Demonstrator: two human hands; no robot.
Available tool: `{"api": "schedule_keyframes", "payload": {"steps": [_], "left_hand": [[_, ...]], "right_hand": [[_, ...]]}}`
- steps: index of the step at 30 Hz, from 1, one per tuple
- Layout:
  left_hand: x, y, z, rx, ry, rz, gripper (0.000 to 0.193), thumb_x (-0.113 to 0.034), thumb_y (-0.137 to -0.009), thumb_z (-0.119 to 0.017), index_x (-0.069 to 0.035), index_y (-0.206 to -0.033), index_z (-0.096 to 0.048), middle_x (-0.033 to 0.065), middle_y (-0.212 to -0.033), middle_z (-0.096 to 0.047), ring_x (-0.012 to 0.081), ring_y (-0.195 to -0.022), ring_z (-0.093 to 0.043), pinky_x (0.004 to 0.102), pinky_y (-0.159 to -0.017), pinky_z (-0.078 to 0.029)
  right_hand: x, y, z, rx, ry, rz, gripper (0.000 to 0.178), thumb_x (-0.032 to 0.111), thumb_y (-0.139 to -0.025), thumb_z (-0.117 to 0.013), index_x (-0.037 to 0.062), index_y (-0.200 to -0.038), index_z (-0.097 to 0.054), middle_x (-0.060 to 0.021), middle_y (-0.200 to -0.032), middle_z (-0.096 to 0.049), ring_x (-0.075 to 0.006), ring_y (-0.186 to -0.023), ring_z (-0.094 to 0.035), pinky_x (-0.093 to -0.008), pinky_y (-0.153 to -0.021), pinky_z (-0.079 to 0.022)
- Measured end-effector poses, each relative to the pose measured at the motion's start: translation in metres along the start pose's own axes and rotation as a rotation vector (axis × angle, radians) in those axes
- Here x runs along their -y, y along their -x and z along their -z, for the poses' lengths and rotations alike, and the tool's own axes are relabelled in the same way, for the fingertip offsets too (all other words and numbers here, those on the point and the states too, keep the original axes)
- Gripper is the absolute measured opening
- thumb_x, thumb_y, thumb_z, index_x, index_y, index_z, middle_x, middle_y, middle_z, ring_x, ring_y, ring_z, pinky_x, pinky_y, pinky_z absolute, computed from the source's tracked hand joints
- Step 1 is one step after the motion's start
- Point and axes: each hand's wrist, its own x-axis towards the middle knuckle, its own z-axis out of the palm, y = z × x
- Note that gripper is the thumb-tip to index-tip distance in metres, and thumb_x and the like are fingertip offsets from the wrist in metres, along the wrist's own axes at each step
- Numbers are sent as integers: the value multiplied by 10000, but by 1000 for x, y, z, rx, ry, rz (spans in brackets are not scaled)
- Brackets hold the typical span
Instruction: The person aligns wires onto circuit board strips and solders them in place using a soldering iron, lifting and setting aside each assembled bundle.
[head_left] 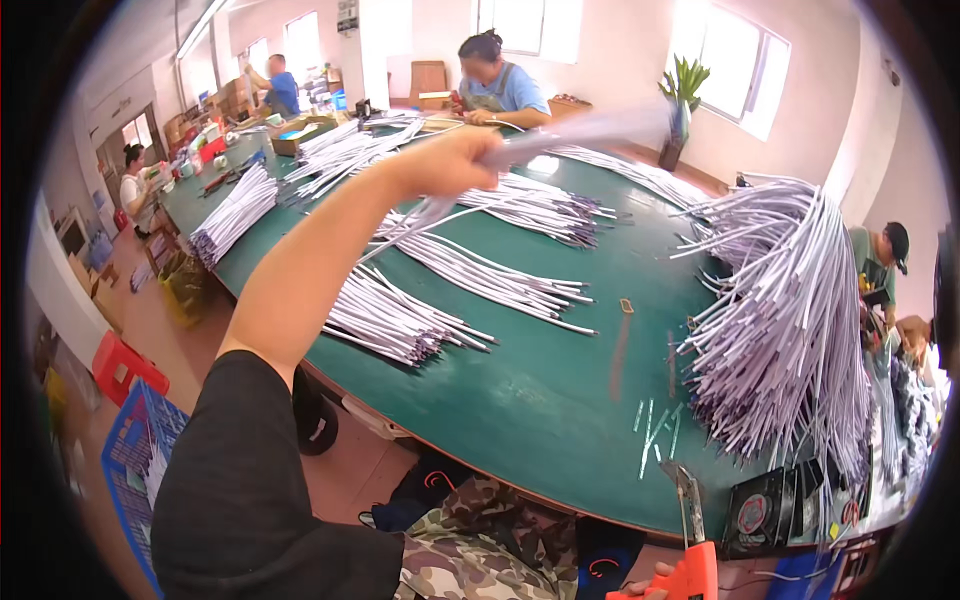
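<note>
Over a green table (pixel 540 370), the left hand (pixel 455 165) clasps a blurred white bundle of cords (pixel 590 132), its long axis pointing right; the right hand (pixel 655 582), gripping an orange-handled tool (pixel 693 573), sits well apart by the near edge.

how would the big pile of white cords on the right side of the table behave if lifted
The pile of cords is probably floppy, since it arches over and droops. It may feel heavy, being so thickly massed. Some might slide loose, as many ends splay apart.
</note>
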Motion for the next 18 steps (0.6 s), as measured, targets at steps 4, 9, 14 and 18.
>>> {"api": "schedule_keyframes", "payload": {"steps": [4, 9, 14, 18], "left_hand": [[-11, -23, 52, -453, 285, 34, 294, -192, -842, -763, -26, -1055, -647, 30, -912, -629, 118, -836, -580, 290, -783, -477], [-36, -89, 126, -1021, 72, -171, 334, -271, -790, -798, 7, -896, -645, 58, -705, -617, 157, -621, -574, 337, -583, -467], [-115, -167, 130, -1119, 85, -582, 219, -194, -779, -694, 9, -840, -637, 113, -651, -620, 213, -588, -591, 389, -578, -482], [-124, -184, 51, -674, 333, -660, 211, -216, -821, -738, -37, -826, -625, 27, -628, -591, 137, -547, -580, 329, -524, -476]], "right_hand": [[21, -2, -26, 10, 9, 277, 376, 121, -960, -620, 10, -1311, -543, -136, -1036, -677, -213, -829, -653, -304, -716, -566], [41, -8, -36, -102, 52, 304, 574, 122, -884, -646, 61, -1395, -390, -169, -994, -638, -152, -588, -564, -243, -429, -507], [50, -20, -46, -167, 33, 463, 413, 110, -898, -603, -24, -1267, -474, -132, -882, -601, -145, -595, -554, -244, -454, -505], [47, -28, -41, -171, 9, 558, 373, 133, -918, -610, -45, -1224, -491, -127, -871, -587, -145, -626, -551, -250, -514, -511]]}}
